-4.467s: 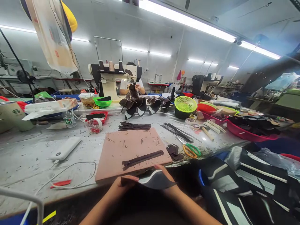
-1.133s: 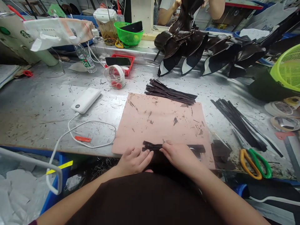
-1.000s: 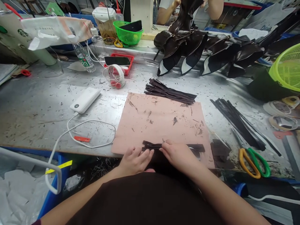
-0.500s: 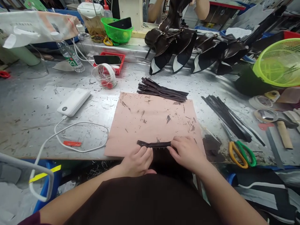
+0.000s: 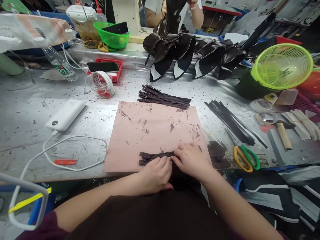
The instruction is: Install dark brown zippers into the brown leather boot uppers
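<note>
A dark brown strip point(image 5: 156, 155) lies along the near edge of the pink board point(image 5: 132, 133), its left end split into two bands. My left hand point(image 5: 157, 173) has its fingers closed over the strip's lower side, near the middle. Close beside it, my right hand point(image 5: 191, 160) pinches the strip's right part between thumb and fingers. The fingertips of both hands nearly meet. Below them hangs dark material point(image 5: 178, 175), partly hidden by the hands and in shadow. A bundle of dark strips point(image 5: 163, 97) rests across the board's far edge.
Right of the board lie more dark strips point(image 5: 228, 121) and scissors point(image 5: 246, 158) with yellow and green handles. A white power bank point(image 5: 66, 115) with a cable sits left. Dark brown boot pieces point(image 5: 185, 55) stand behind, where another person's arms show. A green basket point(image 5: 282, 66) stands right.
My left hand has slid right along the strip, close to my right hand. The strip's left end now shows two spread bands. The whole view has shifted, moving the table leftward in it.
</note>
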Available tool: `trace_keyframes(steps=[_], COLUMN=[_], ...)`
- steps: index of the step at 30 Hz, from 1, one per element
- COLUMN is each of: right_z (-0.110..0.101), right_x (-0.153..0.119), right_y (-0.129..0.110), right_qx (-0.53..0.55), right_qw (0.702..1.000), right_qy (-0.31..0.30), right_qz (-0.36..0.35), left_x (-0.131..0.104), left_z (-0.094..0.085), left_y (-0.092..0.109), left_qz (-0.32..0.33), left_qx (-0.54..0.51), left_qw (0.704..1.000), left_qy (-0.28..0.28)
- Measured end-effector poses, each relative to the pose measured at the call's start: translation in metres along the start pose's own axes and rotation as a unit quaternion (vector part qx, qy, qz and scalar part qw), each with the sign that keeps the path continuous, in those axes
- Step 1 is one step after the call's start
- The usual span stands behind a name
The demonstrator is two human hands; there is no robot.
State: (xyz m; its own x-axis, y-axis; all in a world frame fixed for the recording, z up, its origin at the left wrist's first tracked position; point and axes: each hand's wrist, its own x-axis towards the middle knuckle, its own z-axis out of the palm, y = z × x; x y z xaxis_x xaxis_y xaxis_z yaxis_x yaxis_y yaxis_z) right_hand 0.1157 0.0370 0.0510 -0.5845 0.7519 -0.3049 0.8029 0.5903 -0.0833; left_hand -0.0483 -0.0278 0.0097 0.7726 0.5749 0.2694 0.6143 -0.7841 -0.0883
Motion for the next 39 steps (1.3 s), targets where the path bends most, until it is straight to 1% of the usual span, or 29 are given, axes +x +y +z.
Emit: trace_keyframes(steps=[2,3,5,7,9,12,15,20,22,28,32,34,36,39], right_z=[-0.005,-0.007,-0.009,-0.008,-0.003,0.008,0.015,0.021,0.025,0.031,0.03,0.029,0.028,0.028], right_x=[-0.004,-0.006,-0.011,-0.015,-0.016,-0.015,-0.014,-0.016,-0.017,-0.018,-0.018,-0.019,-0.02,-0.022], right_y=[0.007,0.012,0.021,0.03,0.036,0.039,0.039,0.04,0.041,0.041,0.037,0.034,0.033,0.033], right_qx=[0.0,0.019,0.1,0.211,0.306,0.382,0.393,0.417,0.42,0.396,0.357,0.332,0.323,0.342], right_qw=[1.0,0.999,0.992,0.972,0.943,0.91,0.899,0.884,0.882,0.894,0.913,0.922,0.922,0.907], right_qy=[0.01,0.008,-0.006,-0.009,0.017,0.06,0.088,0.098,0.107,0.123,0.126,0.128,0.137,0.158], right_qz=[0.029,0.045,0.075,0.103,0.13,0.15,0.173,0.186,0.184,0.173,0.149,0.152,0.164,0.188], left_x=[0.0,0.0,-0.001,-0.002,-0.001,0.002,0.01,0.02,0.023,0.034,0.039,0.042,0.044,0.049], left_z=[0.004,0.006,0.006,0.005,0.003,0.001,0.002,0.005,0.006,0.005,0.004,0.004,0.004,0.004], left_y=[0.004,0.006,0.007,0.006,0.005,0.004,0.004,0.003,0.002,0.0,-0.001,-0.002,-0.002,-0.001], left_qz=[-0.009,-0.008,-0.003,-0.001,0.0,-0.001,0.002,0.035,0.034,0.039,0.034,0.034,0.036,0.03], left_qx=[0.008,0.013,0.022,0.028,0.03,0.033,0.029,0.004,0.001,-0.02,-0.027,-0.02,-0.02,-0.032], left_qw=[1.0,1.0,0.999,0.999,0.999,0.998,0.996,0.997,0.997,0.996,0.994,0.994,0.992,0.99], left_qy=[-0.005,-0.013,-0.023,-0.03,-0.038,-0.062,-0.083,-0.062,-0.067,-0.08,-0.103,-0.106,-0.117,-0.133])
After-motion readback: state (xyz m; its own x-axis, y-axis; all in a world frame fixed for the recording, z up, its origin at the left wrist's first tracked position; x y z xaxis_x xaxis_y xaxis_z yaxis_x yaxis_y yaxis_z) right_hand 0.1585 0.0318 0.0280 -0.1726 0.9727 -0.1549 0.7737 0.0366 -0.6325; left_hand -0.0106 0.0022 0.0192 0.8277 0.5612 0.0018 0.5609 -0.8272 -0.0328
